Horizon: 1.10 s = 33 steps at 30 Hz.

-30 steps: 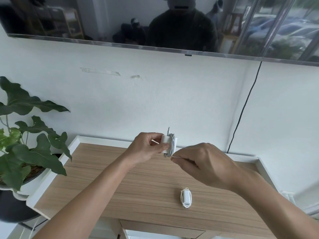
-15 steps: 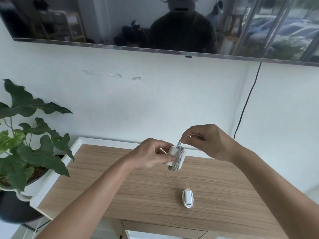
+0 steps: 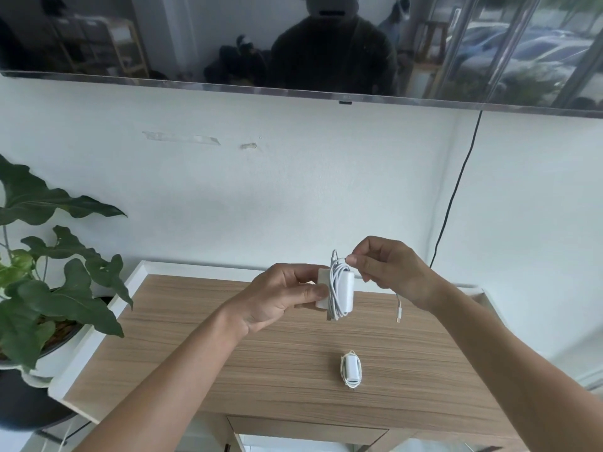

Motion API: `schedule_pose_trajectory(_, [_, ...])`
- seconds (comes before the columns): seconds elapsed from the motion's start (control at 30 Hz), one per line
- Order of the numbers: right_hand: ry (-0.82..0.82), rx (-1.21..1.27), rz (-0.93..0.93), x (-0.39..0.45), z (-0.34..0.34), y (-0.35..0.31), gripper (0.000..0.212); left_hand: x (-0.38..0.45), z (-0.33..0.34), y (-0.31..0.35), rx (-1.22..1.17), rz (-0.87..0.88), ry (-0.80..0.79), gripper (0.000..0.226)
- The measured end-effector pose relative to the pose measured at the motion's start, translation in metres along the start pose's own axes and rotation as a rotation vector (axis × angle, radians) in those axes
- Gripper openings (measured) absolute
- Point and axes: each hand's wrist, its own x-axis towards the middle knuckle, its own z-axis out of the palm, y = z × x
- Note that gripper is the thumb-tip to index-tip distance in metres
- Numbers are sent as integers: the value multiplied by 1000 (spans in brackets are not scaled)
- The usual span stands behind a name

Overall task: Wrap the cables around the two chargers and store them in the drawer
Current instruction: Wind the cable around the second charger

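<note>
- Charger [image 3: 346, 290], a smooth white block ringed with glossy cable [image 3: 335, 288] loops, held above the wood-grain tabletop [image 3: 202, 347] in the left hand's [image 3: 280, 298] pinch.
- Right hand [image 3: 388, 269] pinches the cable's end.
- Second charger [image 3: 351, 370] lies wrapped on the tabletop.

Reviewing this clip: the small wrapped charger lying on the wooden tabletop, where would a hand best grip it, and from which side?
The small wrapped charger lies flat on the tabletop, long axis pointing away from the person, cable looped lengthwise around it. Probably best to come from above and pinch across its two long sides, so the fingers press the loops against the body. Both hands are busy with the other charger.
</note>
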Motion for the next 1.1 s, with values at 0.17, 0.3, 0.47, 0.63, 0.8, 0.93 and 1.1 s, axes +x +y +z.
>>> schedule_pose_trajectory(0.17, [-51, 79, -13, -4, 12, 10, 21, 2, 0, 0, -119, 42, -13, 43])
schedule_pose_trajectory(0.3, [-49, 48, -40, -14, 29, 19, 25, 4, 2, -2, -171, 54, -1, 33])
schedule_pose_trajectory(0.47, [-37, -156, -74, -24, 44, 33, 27, 5, 0, -5, -259, 84, 66, 24])
schedule_pose_trajectory(0.63, [34, -291, -132, -38, 58, 40, 26, 5, 0, -8, -293, 86, 155, 18])
schedule_pose_trajectory(0.8, [80, -367, -146, -46, 64, 34, 25, 8, 4, -15, -302, 85, 238, 24])
schedule_pose_trajectory(0.93, [107, -503, -175, -53, 60, 24, 22, 12, 5, -18, -311, 83, 314, 35])
schedule_pose_trajectory(1.1, [180, -737, -292, -62, 56, 15, 23, 15, 5, -17, -311, 93, 384, 47])
